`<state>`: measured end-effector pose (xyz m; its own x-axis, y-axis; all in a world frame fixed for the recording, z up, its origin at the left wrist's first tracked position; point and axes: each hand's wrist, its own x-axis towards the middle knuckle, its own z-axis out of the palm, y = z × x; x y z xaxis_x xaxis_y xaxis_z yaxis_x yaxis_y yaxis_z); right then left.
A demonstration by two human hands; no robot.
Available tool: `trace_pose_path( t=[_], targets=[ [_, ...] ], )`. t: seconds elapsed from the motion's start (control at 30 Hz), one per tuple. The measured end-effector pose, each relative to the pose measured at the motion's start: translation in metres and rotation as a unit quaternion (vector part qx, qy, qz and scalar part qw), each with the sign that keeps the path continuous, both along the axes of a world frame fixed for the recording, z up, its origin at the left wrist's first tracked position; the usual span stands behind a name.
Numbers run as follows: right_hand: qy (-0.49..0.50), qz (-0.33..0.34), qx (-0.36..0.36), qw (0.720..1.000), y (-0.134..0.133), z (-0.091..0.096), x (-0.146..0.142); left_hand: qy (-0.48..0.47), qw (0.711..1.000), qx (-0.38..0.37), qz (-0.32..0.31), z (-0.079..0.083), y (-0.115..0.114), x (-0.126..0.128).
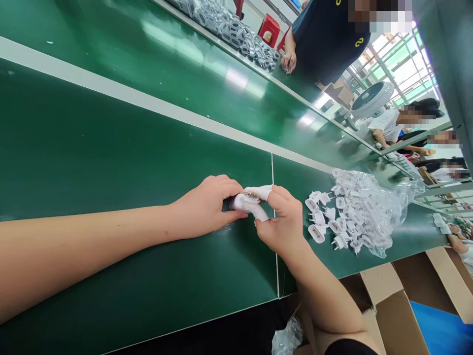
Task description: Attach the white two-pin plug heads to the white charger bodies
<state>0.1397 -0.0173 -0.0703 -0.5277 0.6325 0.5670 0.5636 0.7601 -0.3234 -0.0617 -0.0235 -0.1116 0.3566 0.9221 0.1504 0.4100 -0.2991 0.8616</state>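
Note:
My left hand (218, 204) is closed at the fingertips on a small white plastic plug piece (242, 202) with a dark part at its left end. Meeting it from the other side, my right hand (283, 212) pinches the same piece between thumb and forefinger, both wrapped in white coverings. The fingers hide much of the piece, so its full shape does not show. Both hands are just above the green tabletop (140, 172). To the right of my right hand lies a pile of white plug pieces (342, 219), some with pins showing.
A clear plastic bag (395, 202) lies over part of the pile. Open cardboard boxes (391, 315) stand below the table's near edge at right. Across the table, a co-worker's hand (288, 62) is beside a heap of grey parts (236, 34). A fan (372, 98) stands farther back.

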Motion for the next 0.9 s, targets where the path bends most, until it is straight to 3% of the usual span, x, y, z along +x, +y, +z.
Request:
trace_pose_path(
  t=[0.17,0.3,0.37,0.47,0.53,0.73,0.9],
  targets=[
    [-0.008,-0.013,0.057,0.998,-0.002,-0.007,-0.001,0.004,1.000,0.006,-0.001,0.001,0.000,0.001],
    [0.024,-0.011,0.050,0.998,-0.002,-0.014,-0.001,0.010,1.000,0.011,0.000,0.000,0.002,0.001],
    [0.054,-0.014,-0.006,0.998,0.001,-0.015,0.001,0.019,1.000,0.014,-0.004,-0.001,0.002,0.001],
    [0.095,0.008,-0.150,0.984,0.008,-0.014,0.006,0.015,0.999,0.033,0.005,-0.004,-0.002,-0.001],
    [0.109,0.044,-0.187,0.975,0.014,-0.013,0.009,-0.008,0.998,0.058,0.025,-0.006,-0.006,-0.004],
    [0.134,0.113,-0.074,0.982,0.019,-0.011,0.010,-0.029,0.964,0.256,0.062,-0.003,-0.014,-0.009],
    [0.134,0.120,-0.002,0.984,0.013,-0.008,0.008,-0.032,0.947,0.314,0.061,0.007,-0.018,-0.010]
  ],
)
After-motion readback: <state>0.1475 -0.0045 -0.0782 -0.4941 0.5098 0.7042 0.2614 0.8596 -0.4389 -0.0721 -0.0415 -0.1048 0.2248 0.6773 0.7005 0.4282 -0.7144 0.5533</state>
